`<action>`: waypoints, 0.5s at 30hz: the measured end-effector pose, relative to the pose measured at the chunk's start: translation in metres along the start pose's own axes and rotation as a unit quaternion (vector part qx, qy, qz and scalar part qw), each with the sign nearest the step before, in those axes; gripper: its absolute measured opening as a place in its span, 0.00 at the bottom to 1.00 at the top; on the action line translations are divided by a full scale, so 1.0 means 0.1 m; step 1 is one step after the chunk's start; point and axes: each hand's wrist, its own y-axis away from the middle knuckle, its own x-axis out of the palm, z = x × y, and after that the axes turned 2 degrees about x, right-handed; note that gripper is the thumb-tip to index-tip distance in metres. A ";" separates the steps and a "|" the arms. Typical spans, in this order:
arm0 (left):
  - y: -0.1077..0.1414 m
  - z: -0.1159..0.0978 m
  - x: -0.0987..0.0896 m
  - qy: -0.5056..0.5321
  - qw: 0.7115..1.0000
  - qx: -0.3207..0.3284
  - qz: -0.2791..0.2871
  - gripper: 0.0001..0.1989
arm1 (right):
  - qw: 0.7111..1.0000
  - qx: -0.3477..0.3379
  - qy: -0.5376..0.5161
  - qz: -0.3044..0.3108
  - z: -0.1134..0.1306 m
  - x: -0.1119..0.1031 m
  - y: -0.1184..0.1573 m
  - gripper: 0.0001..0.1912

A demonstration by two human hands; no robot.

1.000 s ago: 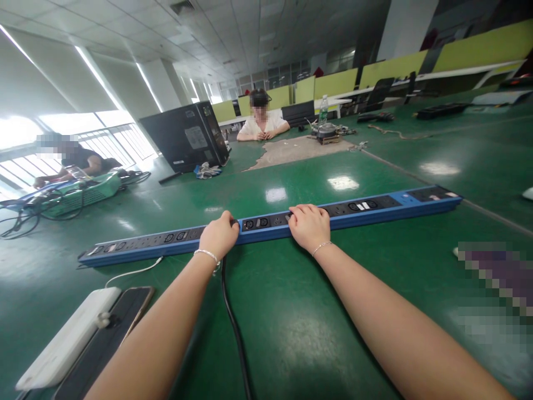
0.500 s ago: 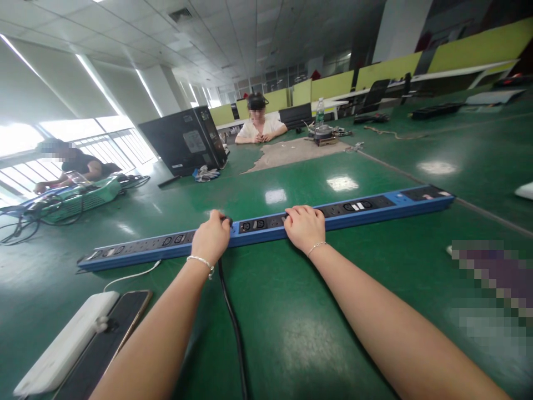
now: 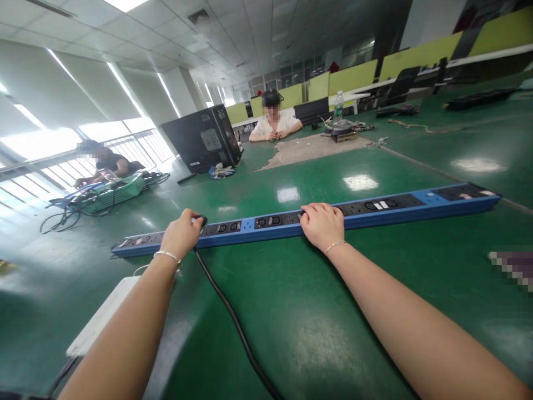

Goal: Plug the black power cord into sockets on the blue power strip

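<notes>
A long blue power strip (image 3: 275, 232) with black sockets lies across the green table in front of me. My left hand (image 3: 182, 233) is closed on a black plug (image 3: 202, 220) just over the strip's left half; whether the plug touches a socket I cannot tell. From it a black power cord (image 3: 233, 316) runs down toward me. Right of the strip's middle, my right hand (image 3: 322, 225) grips its top and near side, the fingertips partly hidden. A blue-faced socket (image 3: 247, 224) shows between both hands.
Left of my forearm lies a white device (image 3: 106, 316). A black computer case (image 3: 200, 139), gloves (image 3: 221, 171) and a green basket (image 3: 120, 195) with cables stand farther off. One person (image 3: 275, 125) sits opposite, another (image 3: 106, 158) at far left.
My left hand has shifted left along the strip with the plug, baring the sockets beside the blue-faced one. My right hand keeps about the same spot on the strip. The view has turned left.
</notes>
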 end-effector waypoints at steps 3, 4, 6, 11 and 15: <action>-0.09 0.21 0.04 0.002 0.998 -0.050 -0.032 0.20 | 1.000 -0.003 0.004 0.003 0.00 0.00 0.00 0.17; -0.13 0.30 0.03 0.007 0.997 -0.068 -0.033 0.21 | 1.000 -0.004 0.004 0.004 0.00 0.00 0.00 0.17; -0.21 0.45 -0.01 0.018 0.998 -0.068 -0.001 0.20 | 1.000 -0.004 0.003 0.003 0.00 0.00 0.00 0.17; -0.27 0.56 0.03 0.061 0.997 0.018 0.054 0.19 | 1.000 -0.001 0.005 -0.007 0.00 0.00 0.00 0.17; -0.25 0.44 0.14 0.061 0.995 0.045 0.062 0.19 | 1.000 -0.003 0.007 -0.004 -0.01 0.01 0.00 0.17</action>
